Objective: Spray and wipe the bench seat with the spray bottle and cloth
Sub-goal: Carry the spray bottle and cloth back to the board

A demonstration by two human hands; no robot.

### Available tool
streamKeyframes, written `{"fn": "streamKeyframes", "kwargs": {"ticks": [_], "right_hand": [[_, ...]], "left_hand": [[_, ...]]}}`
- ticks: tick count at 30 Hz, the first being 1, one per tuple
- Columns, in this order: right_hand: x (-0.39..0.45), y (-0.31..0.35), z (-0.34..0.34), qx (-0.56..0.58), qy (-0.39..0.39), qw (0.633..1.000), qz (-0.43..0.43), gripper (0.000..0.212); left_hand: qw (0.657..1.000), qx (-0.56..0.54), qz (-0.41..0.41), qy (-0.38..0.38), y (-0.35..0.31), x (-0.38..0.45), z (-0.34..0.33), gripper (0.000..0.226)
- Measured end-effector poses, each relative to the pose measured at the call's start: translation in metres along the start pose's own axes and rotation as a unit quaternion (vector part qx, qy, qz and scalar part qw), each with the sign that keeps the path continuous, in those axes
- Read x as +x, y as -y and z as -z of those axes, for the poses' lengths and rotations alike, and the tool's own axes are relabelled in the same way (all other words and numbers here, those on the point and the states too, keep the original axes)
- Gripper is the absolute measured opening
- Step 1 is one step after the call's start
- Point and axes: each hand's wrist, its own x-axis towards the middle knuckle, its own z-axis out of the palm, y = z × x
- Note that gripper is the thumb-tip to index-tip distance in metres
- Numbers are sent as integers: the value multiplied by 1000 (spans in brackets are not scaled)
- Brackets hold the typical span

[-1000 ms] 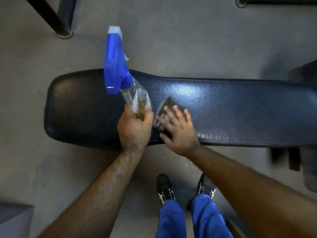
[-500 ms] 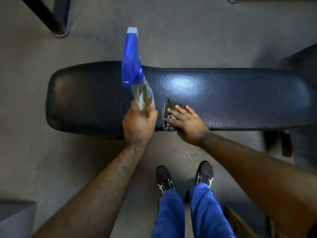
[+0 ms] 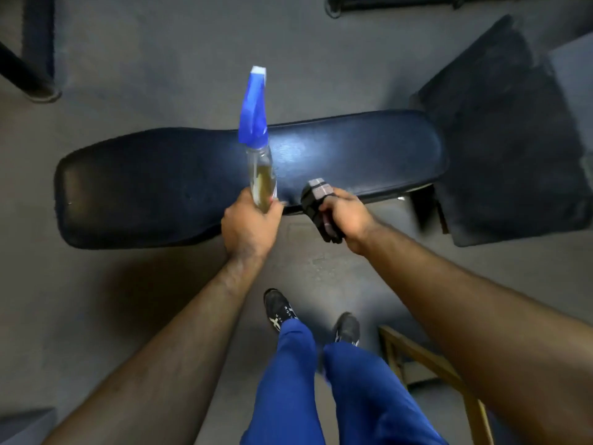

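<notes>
A long dark blue padded bench seat [image 3: 154,187] lies across the middle of the view, with a shiny patch near its centre. My left hand [image 3: 248,228] grips the bottom of a clear spray bottle [image 3: 261,179] with yellowish liquid and a blue trigger head [image 3: 253,117], held upright over the seat's near edge. My right hand [image 3: 345,216] grips a bunched dark grey cloth [image 3: 316,200] at the near edge of the seat, lifted off the pad.
A dark padded backrest section [image 3: 500,133] adjoins the seat on the right. A black frame leg [image 3: 29,75] stands at the far left. A wooden frame [image 3: 426,358] sits by my right leg. My shoes [image 3: 279,308] stand on grey concrete floor.
My right hand went from pressing flat on the cloth to gripping it bunched and drawing it back off the seat's near edge. The bottle swung more upright. The view shifted left along the bench.
</notes>
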Motion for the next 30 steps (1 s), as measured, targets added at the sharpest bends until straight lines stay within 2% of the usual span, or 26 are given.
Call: {"fn": "streamKeyframes", "kwargs": {"ticks": [8, 13, 20, 25, 30], "right_hand": [[-105, -43, 113, 35, -117, 992, -16, 28], [-181, -95, 177, 61, -167, 984, -20, 37], [-312, -211, 276, 125, -262, 957, 10, 46], [-400, -280, 331, 61, -367, 928, 25, 47], [-436, -345, 366, 61, -435, 898, 0, 45]], "left_hand": [[990, -15, -84, 115, -61, -106, -47, 31], [973, -6, -146, 180, -87, -205, -86, 33], [934, 32, -233, 268, -108, -362, -140, 32], [895, 52, -275, 347, -116, -460, -163, 35], [863, 60, -299, 403, -122, -523, -192, 28]]}}
